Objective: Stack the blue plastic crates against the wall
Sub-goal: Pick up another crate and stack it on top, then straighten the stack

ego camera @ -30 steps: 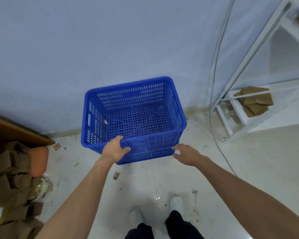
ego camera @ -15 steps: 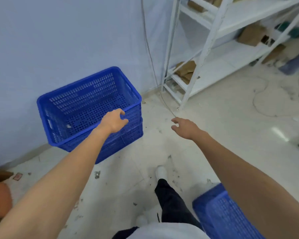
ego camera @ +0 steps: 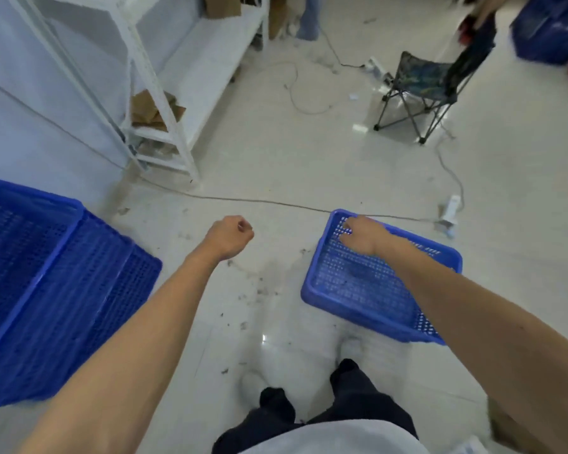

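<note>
A storeroom: white metal shelving (ego camera: 164,103), blue crates (ego camera: 46,283), cables across dusty floor (ego camera: 276,165).

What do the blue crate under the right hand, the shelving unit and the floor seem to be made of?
Blue crate: moulded plastic by its look, uniform colour, perforated grid walls, rounded rim. Shelving unit: probably white-painted metal, thin angled posts. Floor: pale glossy tile or polished stone, with reflections and faint joints.

White shelving unit (ego camera: 164,103) at upper left; folding camp chair (ego camera: 422,90) at upper right; thin cable (ego camera: 243,200) across pale floor (ego camera: 309,165).
</note>
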